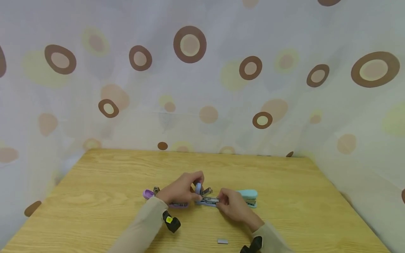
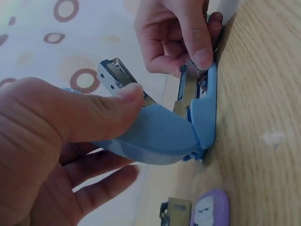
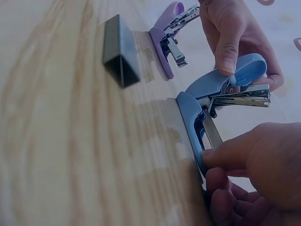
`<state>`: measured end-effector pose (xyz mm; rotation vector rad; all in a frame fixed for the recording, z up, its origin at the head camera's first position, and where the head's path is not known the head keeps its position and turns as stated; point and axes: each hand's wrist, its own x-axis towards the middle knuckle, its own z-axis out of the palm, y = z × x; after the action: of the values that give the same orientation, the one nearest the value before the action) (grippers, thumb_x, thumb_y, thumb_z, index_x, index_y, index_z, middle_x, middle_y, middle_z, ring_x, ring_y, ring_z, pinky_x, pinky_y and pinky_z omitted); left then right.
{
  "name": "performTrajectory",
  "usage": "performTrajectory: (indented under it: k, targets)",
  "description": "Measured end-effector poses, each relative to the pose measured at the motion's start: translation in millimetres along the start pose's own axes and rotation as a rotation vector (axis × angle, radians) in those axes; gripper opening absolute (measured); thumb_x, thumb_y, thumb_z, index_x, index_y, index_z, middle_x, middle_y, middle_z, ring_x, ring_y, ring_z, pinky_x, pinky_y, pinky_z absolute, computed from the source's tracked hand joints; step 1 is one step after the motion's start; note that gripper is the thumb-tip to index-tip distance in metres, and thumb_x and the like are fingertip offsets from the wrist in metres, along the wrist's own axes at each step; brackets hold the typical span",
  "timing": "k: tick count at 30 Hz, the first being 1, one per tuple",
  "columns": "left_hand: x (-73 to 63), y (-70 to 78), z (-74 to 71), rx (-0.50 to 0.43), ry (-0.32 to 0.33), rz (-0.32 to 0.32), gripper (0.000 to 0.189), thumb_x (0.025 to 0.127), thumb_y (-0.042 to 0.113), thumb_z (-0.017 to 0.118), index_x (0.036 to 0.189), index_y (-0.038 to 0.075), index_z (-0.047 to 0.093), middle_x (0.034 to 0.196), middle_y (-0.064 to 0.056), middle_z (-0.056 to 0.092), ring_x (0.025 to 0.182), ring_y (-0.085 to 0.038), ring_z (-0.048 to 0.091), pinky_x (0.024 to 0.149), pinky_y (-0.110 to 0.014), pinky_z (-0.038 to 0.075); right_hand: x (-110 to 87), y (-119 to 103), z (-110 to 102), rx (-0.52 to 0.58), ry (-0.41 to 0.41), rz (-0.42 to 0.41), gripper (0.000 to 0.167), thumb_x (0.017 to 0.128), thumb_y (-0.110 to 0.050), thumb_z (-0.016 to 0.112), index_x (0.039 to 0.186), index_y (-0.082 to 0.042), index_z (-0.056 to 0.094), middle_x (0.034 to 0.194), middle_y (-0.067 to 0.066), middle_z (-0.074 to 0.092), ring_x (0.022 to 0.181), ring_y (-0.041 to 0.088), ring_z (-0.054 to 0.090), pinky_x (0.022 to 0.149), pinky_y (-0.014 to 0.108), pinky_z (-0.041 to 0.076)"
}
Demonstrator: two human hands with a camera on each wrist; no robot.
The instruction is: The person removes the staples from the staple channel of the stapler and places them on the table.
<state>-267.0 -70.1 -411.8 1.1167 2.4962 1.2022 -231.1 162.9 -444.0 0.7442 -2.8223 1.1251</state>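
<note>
A light-blue stapler [image 1: 209, 203] lies opened on the table, its top cover [image 2: 157, 134] tilted up and back from the base. My left hand [image 1: 180, 189] grips that raised cover, thumb on one side and fingers behind it. With curled fingers and thumb, my right hand [image 1: 234, 205] pinches the front end of the base [image 3: 190, 115] by the metal staple channel [image 3: 212, 132]. Part of that end is hidden behind the fingers. Above the channel, the metal staple carrier [image 3: 242, 98] sticks out from under the cover.
Left of the blue one, a purple stapler [image 1: 147, 194] stands opened, partly behind the left hand. A mint-green stapler [image 1: 248, 194] sits beyond the right hand. Nearer the front edge lies a grey strip of staples [image 1: 222, 241]. A patterned curtain [image 1: 202, 88] borders the table behind.
</note>
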Motion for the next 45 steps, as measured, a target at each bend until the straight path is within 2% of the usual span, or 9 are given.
performTrajectory:
  k: [3, 7, 16, 23, 26, 30, 36, 39, 45]
  targets:
    - [-1.3, -0.9, -0.6, 0.026, 0.013, -0.012, 0.036, 0.079, 0.005, 0.077, 0.088, 0.016, 0.044, 0.089, 0.008, 0.064, 0.079, -0.008, 0.057, 0.069, -0.024, 0.048, -0.9, 1.0, 0.8, 0.009, -0.017, 0.002, 0.009, 0.084, -0.004, 0.070, 0.085, -0.007, 0.061, 0.070, -0.004, 0.053, 0.060, 0.001, 0.044, 0.054, 0.020, 0.039]
    - [-1.0, -2.0, -1.9, -0.003, 0.002, -0.001, 0.036, 0.078, 0.002, 0.077, 0.087, 0.013, 0.044, 0.092, 0.002, 0.066, 0.070, -0.013, 0.056, 0.062, -0.023, 0.046, -2.7, 1.1, -0.5, 0.001, -0.039, 0.017, 0.009, 0.084, -0.005, 0.069, 0.086, -0.008, 0.061, 0.071, -0.004, 0.054, 0.061, 0.001, 0.045, 0.055, 0.020, 0.040]
    - [3.6, -4.3, -8.6, 0.046, -0.032, 0.034, 0.035, 0.073, 0.003, 0.081, 0.081, 0.011, 0.049, 0.091, 0.003, 0.066, 0.070, -0.006, 0.057, 0.061, -0.022, 0.047, -0.4, 3.7, -1.2, 0.010, -0.034, -0.006, 0.009, 0.084, -0.004, 0.069, 0.086, -0.008, 0.062, 0.070, -0.005, 0.056, 0.061, 0.000, 0.046, 0.055, 0.020, 0.042]
    - [-2.7, -5.3, -12.7, 0.035, -0.005, -0.064, 0.034, 0.067, 0.002, 0.085, 0.072, 0.011, 0.052, 0.085, 0.005, 0.067, 0.079, -0.008, 0.064, 0.071, -0.024, 0.051, -1.0, 2.6, -2.4, 0.016, -0.042, 0.004, 0.009, 0.085, -0.005, 0.069, 0.087, -0.008, 0.062, 0.072, -0.004, 0.057, 0.062, 0.001, 0.048, 0.056, 0.020, 0.043]
    - [-4.7, -5.4, -13.9, 0.053, 0.002, -0.096, 0.037, 0.065, 0.000, 0.086, 0.069, 0.006, 0.049, 0.084, 0.003, 0.068, 0.077, -0.010, 0.064, 0.071, -0.024, 0.051, -0.4, 2.7, -3.0, 0.014, -0.042, 0.003, 0.008, 0.084, -0.005, 0.069, 0.087, -0.008, 0.062, 0.072, -0.004, 0.057, 0.062, 0.001, 0.048, 0.056, 0.021, 0.042]
    - [-6.7, -6.4, -14.9, 0.109, 0.011, -0.133, 0.042, 0.062, 0.002, 0.088, 0.067, 0.001, 0.047, 0.075, -0.001, 0.063, 0.066, -0.009, 0.055, 0.064, -0.022, 0.045, 0.2, 2.3, -1.8, 0.011, -0.041, 0.007, 0.009, 0.084, -0.005, 0.070, 0.087, -0.008, 0.061, 0.071, -0.005, 0.056, 0.061, 0.000, 0.047, 0.056, 0.020, 0.042]
    - [-7.6, -8.2, -14.2, 0.144, 0.024, -0.188, 0.047, 0.059, 0.004, 0.090, 0.065, 0.005, 0.044, 0.063, 0.003, 0.045, 0.063, -0.006, 0.042, 0.061, -0.023, 0.038, -1.0, 1.1, 0.9, -0.012, -0.024, -0.008, 0.009, 0.085, -0.005, 0.069, 0.088, -0.009, 0.061, 0.070, -0.005, 0.055, 0.059, 0.000, 0.045, 0.055, 0.020, 0.041]
    - [-8.2, -6.5, -14.3, 0.161, 0.023, -0.186, 0.048, 0.059, 0.004, 0.090, 0.065, 0.007, 0.043, 0.062, 0.005, 0.042, 0.064, -0.005, 0.045, 0.060, -0.023, 0.038, -1.6, -1.5, 1.9, -0.047, -0.015, -0.019, 0.010, 0.085, -0.004, 0.069, 0.089, -0.008, 0.060, 0.069, -0.005, 0.053, 0.058, 0.000, 0.043, 0.055, 0.021, 0.040]
    - [-7.9, 1.0, -12.9, 0.253, -0.021, -0.127, 0.046, 0.062, 0.006, 0.089, 0.068, 0.004, 0.043, 0.064, 0.002, 0.041, 0.062, -0.011, 0.031, 0.058, -0.025, 0.031, -5.6, -12.3, 3.0, -0.228, 0.009, -0.043, 0.023, 0.084, -0.004, 0.069, 0.103, -0.004, 0.056, 0.076, -0.003, 0.050, 0.061, 0.004, 0.042, 0.055, 0.022, 0.038]
